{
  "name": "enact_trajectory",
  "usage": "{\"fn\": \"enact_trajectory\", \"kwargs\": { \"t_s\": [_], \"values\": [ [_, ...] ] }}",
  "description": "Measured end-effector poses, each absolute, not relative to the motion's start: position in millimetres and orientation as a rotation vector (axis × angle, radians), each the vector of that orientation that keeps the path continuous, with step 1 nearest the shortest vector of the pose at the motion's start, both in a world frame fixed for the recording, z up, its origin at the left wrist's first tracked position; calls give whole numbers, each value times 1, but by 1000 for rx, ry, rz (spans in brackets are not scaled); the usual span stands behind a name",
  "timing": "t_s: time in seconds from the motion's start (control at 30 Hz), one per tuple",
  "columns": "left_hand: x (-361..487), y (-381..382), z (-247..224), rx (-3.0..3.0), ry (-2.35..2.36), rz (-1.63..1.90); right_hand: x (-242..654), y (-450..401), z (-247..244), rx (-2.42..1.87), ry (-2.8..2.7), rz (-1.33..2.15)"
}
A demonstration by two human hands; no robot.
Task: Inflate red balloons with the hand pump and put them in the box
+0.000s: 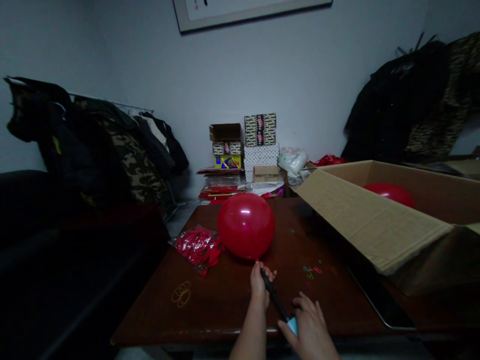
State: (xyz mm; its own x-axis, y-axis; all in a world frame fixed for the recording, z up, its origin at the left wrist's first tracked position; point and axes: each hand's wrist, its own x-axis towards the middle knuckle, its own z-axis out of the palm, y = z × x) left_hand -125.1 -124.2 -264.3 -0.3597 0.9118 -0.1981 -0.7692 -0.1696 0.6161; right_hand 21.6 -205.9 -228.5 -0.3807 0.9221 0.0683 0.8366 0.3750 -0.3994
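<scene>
A round, inflated red balloon (246, 227) stands over the table with its neck pointing down toward me. My left hand (259, 282) is closed around that neck, where the black tip end of a balloon pump (275, 298) meets it; the exact join is hidden by the fingers. The pump's black shaft slants down to a light blue part (292, 326). My right hand (309, 322) is around this blue part, thumb on its near side and fingers loosely bent; the rest of the pump is hidden below the hand.
On the brown table (221, 315) lie a clear bag of red balloons (197, 245), yellow rubber bands (182, 294), small coloured bands (309, 272) and a dark tablet-like slab (382, 295). A cardboard box (375, 225) at the right holds another red balloon (390, 194). Stacked boxes (261, 160) stand behind.
</scene>
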Motion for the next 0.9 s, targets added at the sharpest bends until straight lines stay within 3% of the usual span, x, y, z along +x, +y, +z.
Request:
{"fn": "enact_trajectory", "kwargs": {
  "t_s": [0.37,0.9],
  "values": [
    [-127,-121,-262,261,786,1781,-21,-166,-220,-1555,-2312,390],
    [-120,-127,-263,334,843,1806,57,-226,-263,-1662,-2474,454]
  ]
}}
